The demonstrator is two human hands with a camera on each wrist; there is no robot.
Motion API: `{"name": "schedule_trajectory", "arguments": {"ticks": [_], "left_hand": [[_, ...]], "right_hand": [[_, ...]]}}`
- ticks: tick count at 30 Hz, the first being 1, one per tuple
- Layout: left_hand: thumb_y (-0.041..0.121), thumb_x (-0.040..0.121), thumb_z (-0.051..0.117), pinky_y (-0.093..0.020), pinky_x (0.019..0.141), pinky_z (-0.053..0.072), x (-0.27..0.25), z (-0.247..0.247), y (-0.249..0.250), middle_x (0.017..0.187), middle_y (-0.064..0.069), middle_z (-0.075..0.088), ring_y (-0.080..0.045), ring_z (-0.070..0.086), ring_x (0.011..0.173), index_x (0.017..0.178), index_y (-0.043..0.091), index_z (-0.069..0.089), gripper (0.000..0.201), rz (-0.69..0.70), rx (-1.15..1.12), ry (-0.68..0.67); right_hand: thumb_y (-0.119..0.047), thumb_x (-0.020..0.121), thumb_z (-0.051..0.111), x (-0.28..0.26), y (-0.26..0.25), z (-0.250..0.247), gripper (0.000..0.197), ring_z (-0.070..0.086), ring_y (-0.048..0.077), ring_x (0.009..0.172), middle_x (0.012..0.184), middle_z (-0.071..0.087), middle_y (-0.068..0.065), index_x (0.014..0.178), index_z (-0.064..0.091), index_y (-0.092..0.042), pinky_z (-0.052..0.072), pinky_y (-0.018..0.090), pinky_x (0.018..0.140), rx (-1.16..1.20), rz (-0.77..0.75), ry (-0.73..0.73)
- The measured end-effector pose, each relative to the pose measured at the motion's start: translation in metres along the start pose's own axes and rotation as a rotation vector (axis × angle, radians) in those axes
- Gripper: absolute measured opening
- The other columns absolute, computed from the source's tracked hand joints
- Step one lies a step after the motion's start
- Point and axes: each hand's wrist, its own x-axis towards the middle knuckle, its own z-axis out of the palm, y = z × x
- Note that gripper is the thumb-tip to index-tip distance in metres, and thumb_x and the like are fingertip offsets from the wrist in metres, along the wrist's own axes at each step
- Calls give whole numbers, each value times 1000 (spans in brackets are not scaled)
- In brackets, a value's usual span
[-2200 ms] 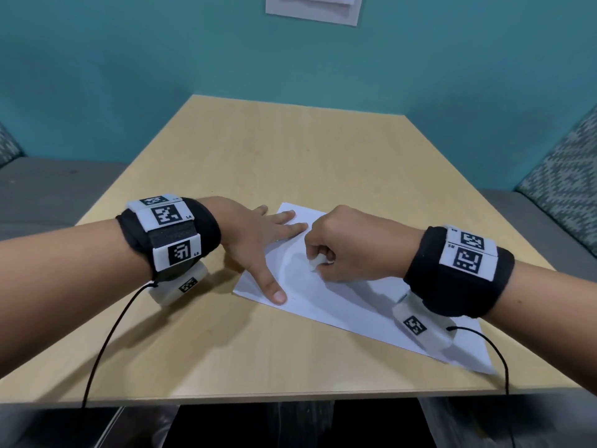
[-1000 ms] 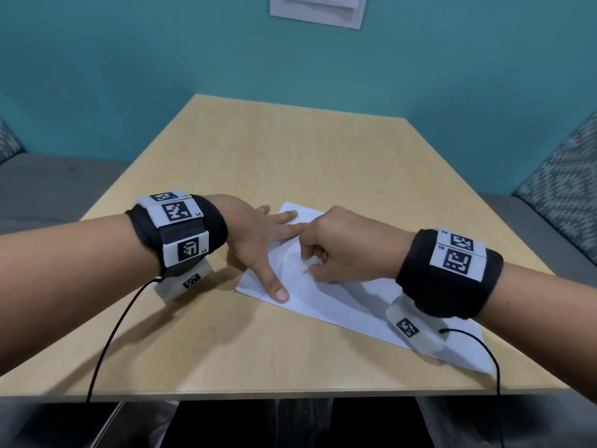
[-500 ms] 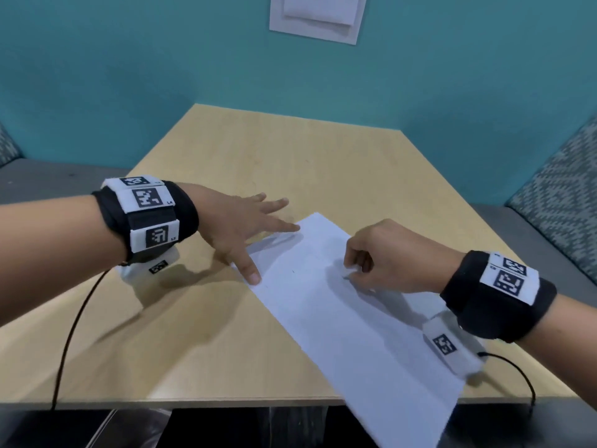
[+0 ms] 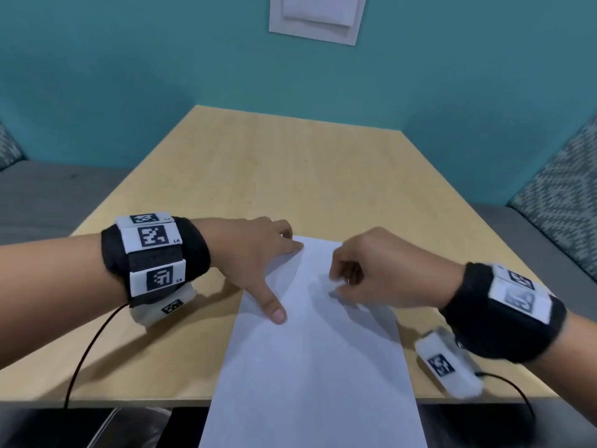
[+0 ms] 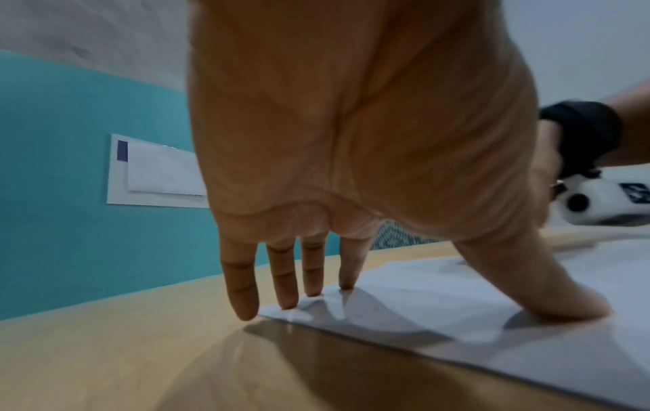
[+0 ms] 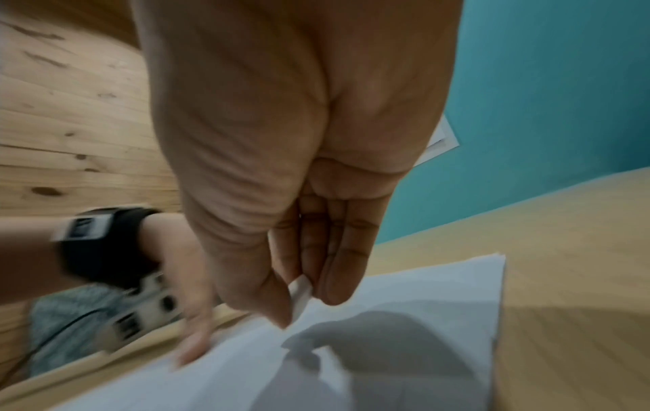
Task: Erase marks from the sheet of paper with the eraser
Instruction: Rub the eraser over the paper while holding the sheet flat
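1. Flat on the light wooden table (image 4: 290, 176) lies the white rectangular sheet of paper (image 4: 310, 367); its near end runs past the table's front edge, and its far end sits between the two hands.
2. On the sheet's far left corner rests the left hand (image 4: 255, 253), fingers straight and spread. In the left wrist view the fingertips (image 5: 286, 304) press down at the paper's edge, and the thumb (image 5: 570, 308) lies flat further onto the sheet.
3. The paper buckles slightly under those fingertips, with small creases showing near the corner.
4. Over the sheet's far right part sits the right hand (image 4: 384, 273), fingers curled inward.
5. From the right wrist view, thumb and fingers pinch a small white eraser (image 6: 300, 293), whose lower tip pokes out below the fingertips, just above the paper or touching it; which of the two cannot be told.
6. No pencil marks can be made out on the sheet; the surface looks plain, with only the hands' shadows on it.
7. Both wrists wear black bands with white coded tags.
8. Behind the table rises a teal wall (image 4: 129, 76) bearing a white rectangular plate (image 4: 315, 17).
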Motion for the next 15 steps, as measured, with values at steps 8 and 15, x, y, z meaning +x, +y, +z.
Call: {"name": "schedule_trajectory", "arguments": {"ticks": [8, 15], "left_hand": [[107, 58, 58, -50, 122, 26, 0, 2, 3, 177, 22, 5, -18, 18, 153, 171, 41, -2, 144, -41, 121, -26], [109, 57, 53, -50, 121, 25, 0, 3, 3, 177, 23, 1, -19, 21, 148, 170, 43, -6, 144, -56, 139, -43]], "right_hand": [[-19, 84, 72, 48, 3, 5, 21, 63, 14, 80, 83, 67, -9, 105, 76, -18, 60, 41, 77, -40, -6, 65], [-20, 83, 74, 51, 2, 3, 19, 64, 14, 75, 81, 66, -9, 102, 78, -19, 60, 37, 71, -114, -78, 7]]}}
